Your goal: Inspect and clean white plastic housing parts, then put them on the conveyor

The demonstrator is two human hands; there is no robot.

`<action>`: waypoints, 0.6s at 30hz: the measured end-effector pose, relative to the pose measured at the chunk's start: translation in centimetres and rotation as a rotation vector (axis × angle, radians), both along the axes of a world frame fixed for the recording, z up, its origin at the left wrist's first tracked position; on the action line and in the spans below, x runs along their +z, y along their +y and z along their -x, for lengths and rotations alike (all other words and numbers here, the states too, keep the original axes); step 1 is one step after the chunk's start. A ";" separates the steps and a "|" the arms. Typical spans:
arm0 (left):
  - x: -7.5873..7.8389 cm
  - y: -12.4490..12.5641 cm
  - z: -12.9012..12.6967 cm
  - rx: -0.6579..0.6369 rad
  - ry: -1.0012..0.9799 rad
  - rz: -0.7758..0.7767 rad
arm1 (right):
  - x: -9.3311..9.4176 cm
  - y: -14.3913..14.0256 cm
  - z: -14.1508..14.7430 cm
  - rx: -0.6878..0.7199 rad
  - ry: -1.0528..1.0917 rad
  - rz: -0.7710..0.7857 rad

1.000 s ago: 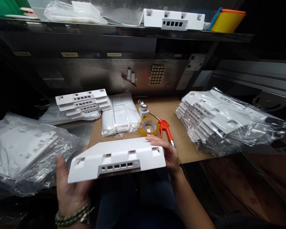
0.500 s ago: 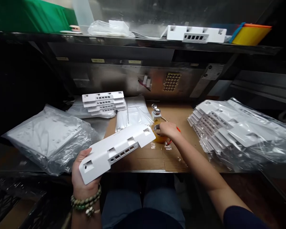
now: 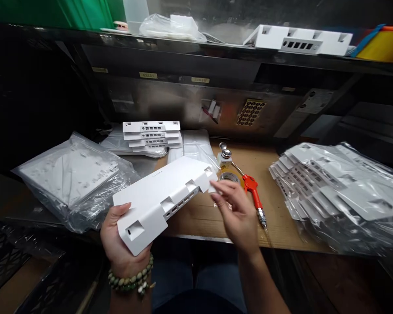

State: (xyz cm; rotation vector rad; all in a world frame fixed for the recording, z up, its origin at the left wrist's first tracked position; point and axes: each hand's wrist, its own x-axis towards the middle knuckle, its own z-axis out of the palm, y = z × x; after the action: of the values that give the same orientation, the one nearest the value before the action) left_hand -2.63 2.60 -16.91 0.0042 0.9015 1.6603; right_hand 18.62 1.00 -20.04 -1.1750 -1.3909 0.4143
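My left hand (image 3: 119, 235) grips the near left end of a white plastic housing (image 3: 160, 187), thumb on top, and holds it tilted above the table. A row of port openings runs along the housing's edge. Close to its right end, my right hand (image 3: 237, 211) pinches a small white piece (image 3: 211, 189) between thumb and fingers; its kind is too small to make out. Just behind that hand lies a roll of tape (image 3: 231, 175), partly covered by the fingers. A pump bottle (image 3: 224, 159) with its lid up stands behind the roll.
A red air gun (image 3: 251, 185) lies right of the tape. Plastic-wrapped housings (image 3: 340, 183) are piled at right, and a bagged stack (image 3: 81, 174) sits at left. More housings (image 3: 152, 135) are stacked behind. A metal shelf (image 3: 183, 46) crosses above.
My right hand has come away from the tape roll towards the housing's right end, a small white piece now in its fingers. The red air gun has come into sight. The view has shifted slightly.
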 end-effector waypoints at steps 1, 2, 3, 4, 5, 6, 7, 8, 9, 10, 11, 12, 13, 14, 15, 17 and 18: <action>0.1 -0.2 -0.4 0.026 0.008 0.003 | 0.1 -0.4 1.2 0.010 0.027 -0.011; 0.2 -0.4 -0.7 0.056 0.035 0.012 | 0.1 -0.6 2.2 0.014 0.056 -0.011; 0.3 -0.7 -1.1 0.080 0.068 0.019 | 0.0 -0.6 3.0 0.012 0.083 -0.010; 0.4 -0.9 -1.3 0.094 0.093 0.015 | -0.1 -0.6 3.5 -0.001 0.102 -0.010; 0.5 -1.1 -1.6 0.103 0.111 0.006 | -0.2 -0.5 3.8 -0.020 0.109 -0.013; 0.5 -1.3 -1.8 0.111 0.122 -0.003 | -0.3 -0.4 4.1 -0.040 0.105 -0.017; 0.6 -1.4 -1.9 0.120 0.128 -0.010 | -0.4 -0.3 4.2 -0.060 0.092 -0.028; 0.6 -1.5 -2.1 0.125 0.131 -0.010 | -0.4 -0.3 4.3 -0.079 0.076 -0.042; 0.6 -1.6 -2.2 0.127 0.134 0.001 | -0.5 -0.4 4.4 -0.092 0.060 -0.061; 0.7 -1.7 -2.3 0.125 0.138 0.019 | -0.4 -0.6 4.6 -0.091 0.045 -0.083; 0.7 -1.8 -2.4 0.124 0.143 0.036 | -0.4 -0.8 4.7 -0.080 0.029 -0.106; 0.7 -1.8 -2.4 0.123 0.150 0.048 | -0.3 -0.9 4.7 -0.064 0.010 -0.132; 0.8 -1.8 -2.5 0.121 0.153 0.052 | -0.2 -1.1 4.8 -0.045 -0.009 -0.153; 0.8 -1.8 -2.5 0.120 0.155 0.050 | -0.2 -1.2 4.7 -0.030 -0.026 -0.164; 0.8 -1.9 -2.5 0.120 0.155 0.043 | -0.1 -1.2 4.6 -0.026 -0.036 -0.166; 0.8 -1.9 -2.6 0.115 0.152 0.037 | -0.1 -1.2 4.4 -0.064 -0.036 -0.146; 0.8 -2.0 -2.6 0.111 0.153 0.039 | -0.2 -1.2 4.3 -0.092 -0.029 -0.131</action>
State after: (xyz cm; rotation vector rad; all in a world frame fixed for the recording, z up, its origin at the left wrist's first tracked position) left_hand 0.02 0.65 -16.14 0.0566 1.0662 1.7636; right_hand 14.33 -0.16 -20.22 -1.1362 -1.3621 0.2379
